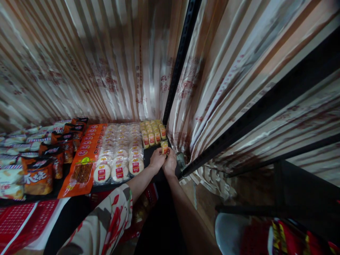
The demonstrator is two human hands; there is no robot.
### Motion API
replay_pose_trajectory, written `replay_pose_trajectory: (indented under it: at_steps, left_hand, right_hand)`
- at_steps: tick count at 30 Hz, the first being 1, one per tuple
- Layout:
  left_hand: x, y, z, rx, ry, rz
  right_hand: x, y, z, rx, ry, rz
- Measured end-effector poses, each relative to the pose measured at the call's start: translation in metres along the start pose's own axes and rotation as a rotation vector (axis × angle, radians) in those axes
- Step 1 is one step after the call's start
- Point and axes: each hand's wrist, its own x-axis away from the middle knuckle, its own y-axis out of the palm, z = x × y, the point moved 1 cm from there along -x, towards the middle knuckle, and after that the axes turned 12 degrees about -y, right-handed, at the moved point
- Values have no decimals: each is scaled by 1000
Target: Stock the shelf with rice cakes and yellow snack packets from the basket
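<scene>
Both my hands meet at the right end of a black shelf (152, 155). Between the fingertips of my left hand (157, 159) and my right hand (170, 162) is a small yellow snack packet (164, 146) with a red label. The fingers of both hands are closed on its lower edge. Just beyond it, similar yellow snack packets (152, 134) stand in close rows. Left of my hands lie rows of round white crackers (120, 170) in clear wrappers with red labels.
Orange snack packs (89, 156) and orange-black chip bags (38, 176) fill the shelf's left side. A dark metal post (180, 60) rises at the corner, before draped printed sheeting (111, 71). Below are a red basket (26, 219) and a pale container (231, 233).
</scene>
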Motion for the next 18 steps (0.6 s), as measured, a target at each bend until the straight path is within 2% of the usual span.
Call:
replay_pose_trajectory:
  at_steps: [12,18]
  left_hand:
    - [-20,8,17,63,-41,-50]
    - [-26,10,27,93,-21,-71]
  right_hand:
    - [-28,20,9,15,142,16]
    - [-38,27,14,56,107,43]
